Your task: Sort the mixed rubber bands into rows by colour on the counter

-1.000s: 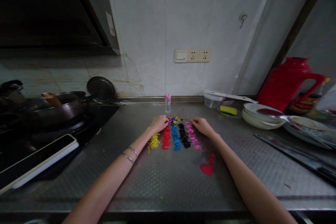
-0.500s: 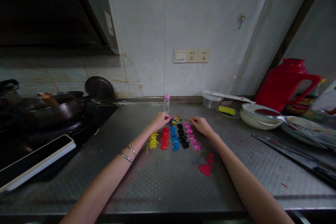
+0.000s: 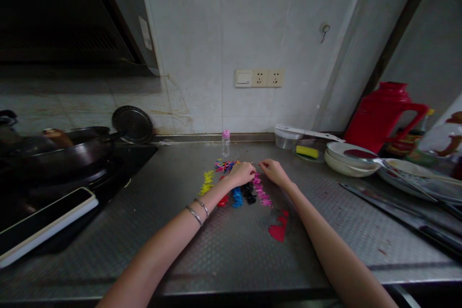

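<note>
Currently, left hand [image 3: 242, 174]: curled over the black loops' [image 3: 249, 195] far end; any hold can't be told.
Right hand [image 3: 273, 170]: nearly closed beside the pink loops [image 3: 263, 192]; contents unclear.
Table [image 3: 216, 255]: five colour rows [image 3: 237, 198], mixed pile [image 3: 222, 166] behind.

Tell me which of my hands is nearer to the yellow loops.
Left. Your left hand is right of the yellow loops, by the far end of the black loops; your right hand is farther right, beside the pink loops' far end.
</note>
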`<state>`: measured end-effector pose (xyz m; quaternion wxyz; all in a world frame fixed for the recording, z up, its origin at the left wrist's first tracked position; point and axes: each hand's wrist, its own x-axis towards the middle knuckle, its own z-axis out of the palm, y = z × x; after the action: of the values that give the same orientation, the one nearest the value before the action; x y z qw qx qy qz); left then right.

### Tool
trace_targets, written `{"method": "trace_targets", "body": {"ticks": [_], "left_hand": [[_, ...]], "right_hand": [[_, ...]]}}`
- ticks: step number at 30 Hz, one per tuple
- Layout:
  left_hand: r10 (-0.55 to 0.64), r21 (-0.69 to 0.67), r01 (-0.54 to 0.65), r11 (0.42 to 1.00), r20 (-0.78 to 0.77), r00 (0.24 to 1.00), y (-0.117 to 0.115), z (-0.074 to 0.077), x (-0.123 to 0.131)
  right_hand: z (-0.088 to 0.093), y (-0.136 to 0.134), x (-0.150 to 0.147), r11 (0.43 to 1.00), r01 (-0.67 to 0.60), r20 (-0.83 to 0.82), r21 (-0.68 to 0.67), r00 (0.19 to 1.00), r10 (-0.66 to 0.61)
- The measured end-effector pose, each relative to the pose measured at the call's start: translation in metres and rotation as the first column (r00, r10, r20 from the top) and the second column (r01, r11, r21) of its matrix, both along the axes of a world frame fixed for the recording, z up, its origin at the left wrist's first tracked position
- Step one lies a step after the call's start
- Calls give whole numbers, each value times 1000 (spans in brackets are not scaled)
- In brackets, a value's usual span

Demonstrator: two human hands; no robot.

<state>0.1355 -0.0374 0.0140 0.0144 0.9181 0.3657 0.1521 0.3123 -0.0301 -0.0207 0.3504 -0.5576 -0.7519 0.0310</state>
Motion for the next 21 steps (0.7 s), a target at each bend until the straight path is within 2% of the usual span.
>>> {"method": "trace_targets", "body": {"ticks": [6, 13, 17, 21], "left_hand": [[-73, -23, 74, 997, 22, 997, -14, 5, -8], [-130, -26, 131, 991, 33, 991, -29, -3, -6], [-113, -39, 117, 992, 92, 989, -22, -3, -13], [12, -63, 2, 998, 228, 974, 2, 0, -48]], "right_hand": [[1, 0, 0, 1000, -6, -1, 5, 1000, 6], [-1, -1, -1, 1000, -2, -9, -9, 1000, 2], [-1, -1, 0, 1000, -6, 6, -10, 1000, 6], [-2, 0, 1, 1000, -7, 20, -16, 1000, 7]]}}
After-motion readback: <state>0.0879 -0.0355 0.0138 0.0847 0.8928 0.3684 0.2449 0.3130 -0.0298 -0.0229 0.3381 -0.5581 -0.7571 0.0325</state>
